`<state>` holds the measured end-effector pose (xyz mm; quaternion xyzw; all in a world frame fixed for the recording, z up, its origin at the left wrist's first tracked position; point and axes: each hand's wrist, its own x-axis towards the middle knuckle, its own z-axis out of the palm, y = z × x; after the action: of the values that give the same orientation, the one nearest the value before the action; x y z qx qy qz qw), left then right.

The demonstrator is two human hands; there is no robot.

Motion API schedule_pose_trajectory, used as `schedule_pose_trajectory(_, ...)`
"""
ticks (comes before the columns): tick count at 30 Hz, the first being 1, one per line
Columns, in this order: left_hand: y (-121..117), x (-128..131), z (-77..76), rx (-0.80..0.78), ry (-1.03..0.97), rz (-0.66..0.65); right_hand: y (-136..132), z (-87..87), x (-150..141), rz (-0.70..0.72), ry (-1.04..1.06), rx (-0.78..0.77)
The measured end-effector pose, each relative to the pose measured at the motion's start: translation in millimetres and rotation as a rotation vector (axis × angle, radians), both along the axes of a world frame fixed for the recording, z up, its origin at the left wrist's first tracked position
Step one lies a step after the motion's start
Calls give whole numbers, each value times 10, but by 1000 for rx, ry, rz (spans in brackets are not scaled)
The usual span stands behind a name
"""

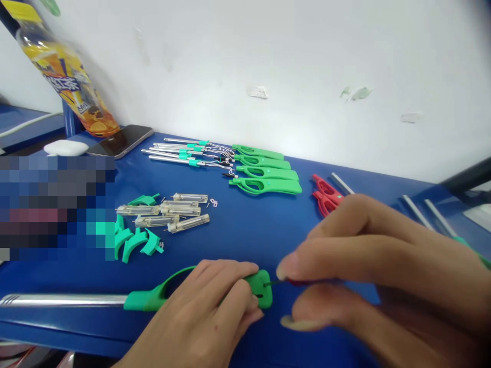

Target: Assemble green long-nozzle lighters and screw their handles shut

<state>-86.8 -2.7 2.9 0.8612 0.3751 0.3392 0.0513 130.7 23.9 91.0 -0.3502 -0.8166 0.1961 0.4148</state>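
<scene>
My left hand (226,301) is wrapped round the handle of a green gas lighter (143,300), which lies sideways with its long metal barrel pointing left. Dark slots show in the lighter's butt end. Close to the camera and slightly blurred, my right hand (368,276) pinches a thin dark-shafted tool with a bit of red at the fingers, seemingly a small screwdriver (273,282). Its shaft tip meets the butt end at the upper slot; how deep it goes I cannot tell. My right fingers cover most of the tool.
Several green lighter bodies (268,186) with wired metal barrels (172,160) lie along the wall. Clear fuel tanks (187,223) and teal triggers (134,244) are left of centre. Red lighter bodies (326,197) lie right. A phone (123,141) and drink bottle (69,76) stand back left.
</scene>
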Motion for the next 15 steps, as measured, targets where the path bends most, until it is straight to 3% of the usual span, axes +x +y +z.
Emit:
schedule_pose_trajectory(4, -15, -12, 75, -62, 31, -14, -37, -49, -31, -141, 80, 31)
schedule_pose_trajectory(8, -16, 0, 65, -81, 10, -10, -41, -53, -32, -122, -12, -23)
schedule_pose_trajectory(15, -1, 1, 40, -51, -8, -24, 6, -6, -46, -163, -7, 33)
